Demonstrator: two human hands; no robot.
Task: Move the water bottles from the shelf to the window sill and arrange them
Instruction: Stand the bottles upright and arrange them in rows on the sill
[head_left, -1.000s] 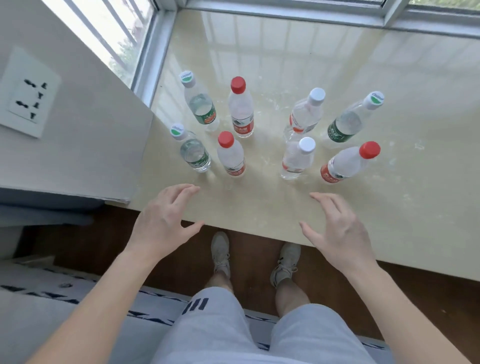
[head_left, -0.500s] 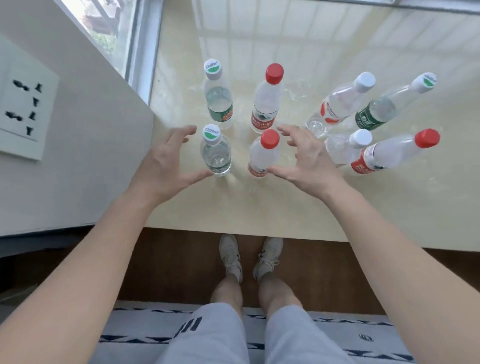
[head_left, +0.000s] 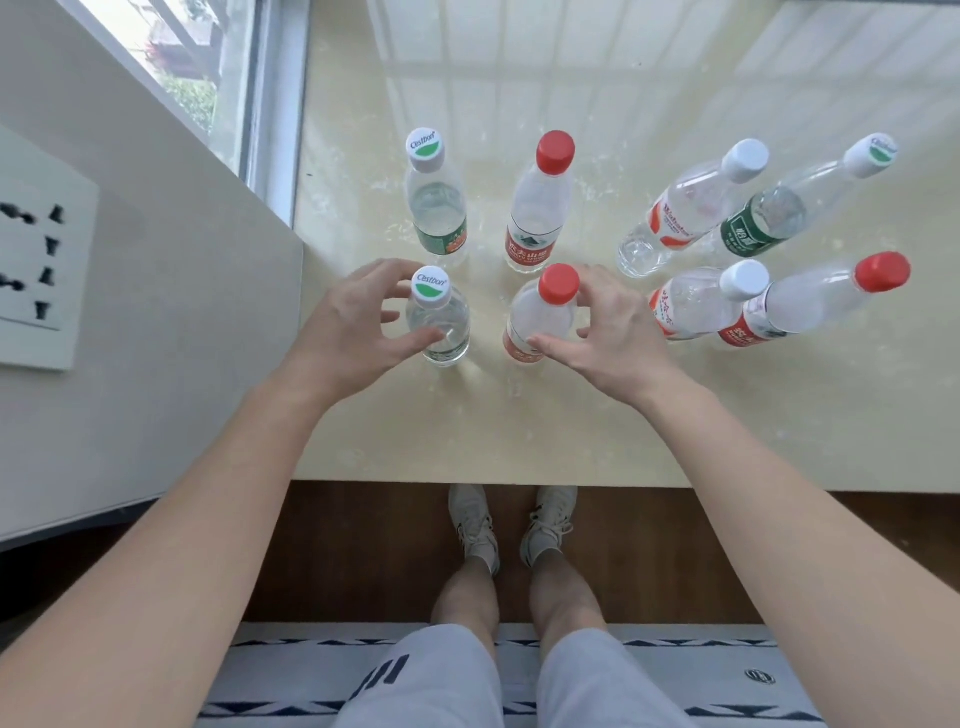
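Observation:
Several water bottles stand in two rows on the cream window sill (head_left: 519, 426). My left hand (head_left: 348, 327) wraps the near-left bottle with the green-and-white cap (head_left: 451, 325), thumb in front and fingers behind. My right hand (head_left: 615, 332) holds the near red-capped bottle (head_left: 537, 317) the same way. Behind them stand a green-label bottle (head_left: 436, 208) and a red-capped bottle (head_left: 537, 213). To the right stand a white-capped bottle (head_left: 685, 213), a green-label bottle (head_left: 779, 218), another white-capped bottle (head_left: 696, 301) and a red-capped bottle (head_left: 815, 301).
A wall with a white socket plate (head_left: 36, 270) juts out on the left of the sill. The window frame (head_left: 270, 104) runs along the far left. The sill's front edge lies above the brown floor (head_left: 363, 551), my shoes and a patterned rug (head_left: 727, 675).
Both hands came forward from the sill's front edge and closed around the two near-left bottles. My head has moved closer over the sill.

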